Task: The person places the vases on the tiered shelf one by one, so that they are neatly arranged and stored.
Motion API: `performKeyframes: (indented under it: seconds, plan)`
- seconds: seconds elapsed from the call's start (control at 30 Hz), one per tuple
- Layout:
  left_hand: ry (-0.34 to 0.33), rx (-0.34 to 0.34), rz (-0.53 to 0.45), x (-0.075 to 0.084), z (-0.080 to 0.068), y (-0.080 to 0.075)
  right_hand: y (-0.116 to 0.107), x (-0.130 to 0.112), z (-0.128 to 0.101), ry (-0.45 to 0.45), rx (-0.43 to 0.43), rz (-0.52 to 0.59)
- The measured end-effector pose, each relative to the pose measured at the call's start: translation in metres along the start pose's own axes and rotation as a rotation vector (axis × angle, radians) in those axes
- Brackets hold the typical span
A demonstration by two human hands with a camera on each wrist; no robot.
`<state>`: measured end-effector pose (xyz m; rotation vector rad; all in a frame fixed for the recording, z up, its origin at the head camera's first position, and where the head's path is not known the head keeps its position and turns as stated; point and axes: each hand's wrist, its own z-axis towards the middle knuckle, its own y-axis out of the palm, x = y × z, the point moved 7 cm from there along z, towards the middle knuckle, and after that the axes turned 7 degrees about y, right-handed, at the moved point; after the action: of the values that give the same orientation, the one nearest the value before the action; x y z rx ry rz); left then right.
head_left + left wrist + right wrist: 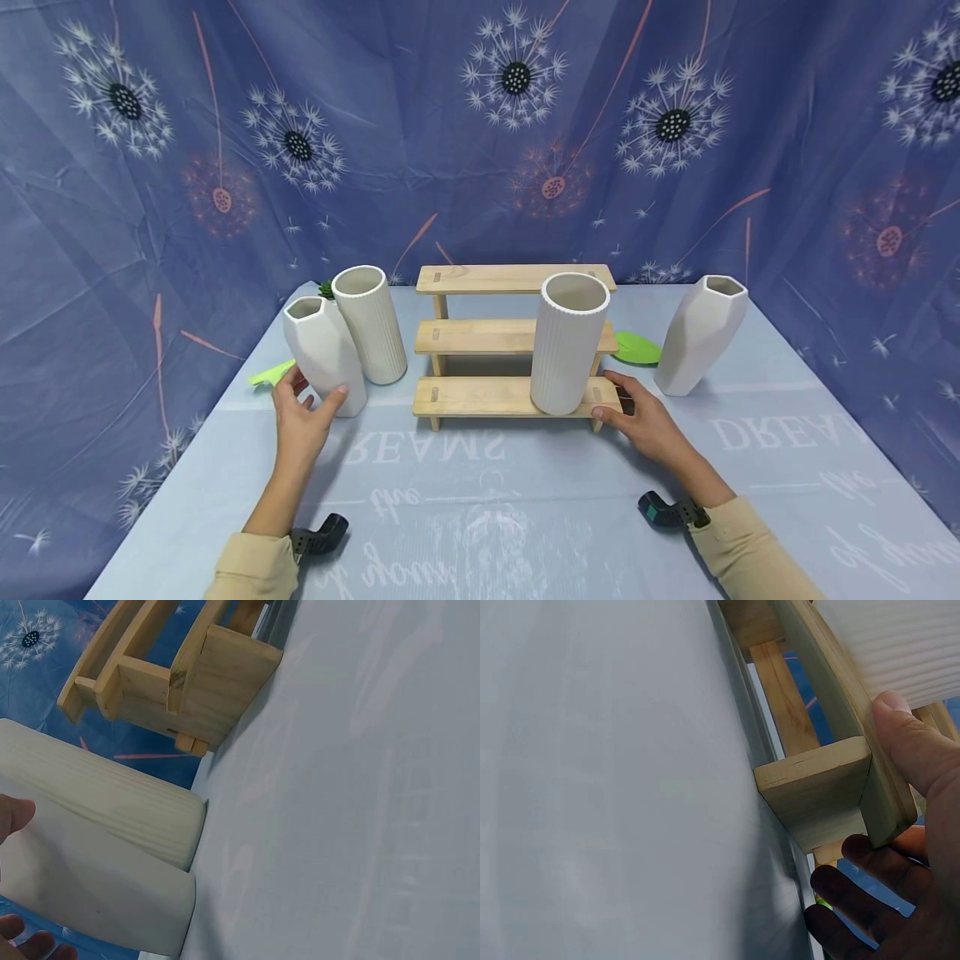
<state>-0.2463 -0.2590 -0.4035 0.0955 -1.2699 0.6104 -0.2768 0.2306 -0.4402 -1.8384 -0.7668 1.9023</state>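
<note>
Nearest us, we saw two tan sleeves [251, 567] and a black wrist camera [322, 536] beside the left one, over the pale blue tablecloth [525, 483]. Beyond, the right hand [645, 421] held the right end of the wooden stand [487, 396], thumb over the bottom shelf, other fingers curled below. The left hand [300, 417] was spread wide about the left angular vase [330, 358], thumb at one side, fingers at the other; we could not tell whether it gripped. That vase stood on the cloth, just before a ribbed vase [375, 329]. We found a second ribbed vase [566, 358] upright on the bottom shelf, near its right end. Right of the stand lay a green leaf [637, 348] near another angular vase [697, 337]. Farthest off, we saw a blue dandelion-print curtain [420, 108].
</note>
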Motion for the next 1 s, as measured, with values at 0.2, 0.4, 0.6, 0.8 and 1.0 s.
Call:
performKeyframes:
  seconds: [0.2,0.4,0.6,0.8,1.0]
  plan:
    - [0.0,-0.003,0.011,-0.003,0.005,0.004,0.0,0.002,0.002,-0.003,0.003,-0.003]
    - [0.017,0.011,0.065,-0.005,0.01,0.006,0.001,0.003,0.002,0.007,0.005,-0.009]
    - [0.038,0.016,0.114,-0.004,0.011,0.008,0.001,0.004,0.001,0.01,0.002,-0.01]
    - [0.027,-0.002,0.057,-0.004,0.013,0.012,0.0,0.002,0.001,-0.002,0.006,-0.005]
    - [0.027,-0.009,0.005,-0.005,0.015,0.015,0.0,0.002,0.001,-0.002,0.005,-0.003]
